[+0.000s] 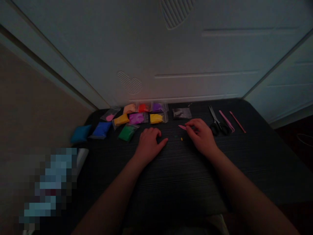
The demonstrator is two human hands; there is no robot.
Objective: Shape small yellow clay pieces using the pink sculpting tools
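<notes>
My left hand [149, 143] rests on the dark table with its thumb stretched away from its bent fingers and nothing in it. Between thumb and fingers of my right hand [200, 133] is a pink modelling tool [182, 127]; its flat, pointed end sticks out to the left and the rest is hidden by the hand. On the tabletop between the hands lie a tiny yellow piece [181, 139] and a small dark green piece [175, 136]. A green clay bag [127, 132] lies just beyond my left hand.
Several bags of coloured clay spread across the back left, among them a blue bag [100, 130] and a yellow bag [156, 118]. A black bag [182, 113] lies behind my right hand. Scissors [216, 121], pink tools [227, 121] and a thin pink stick [237, 121] lie right.
</notes>
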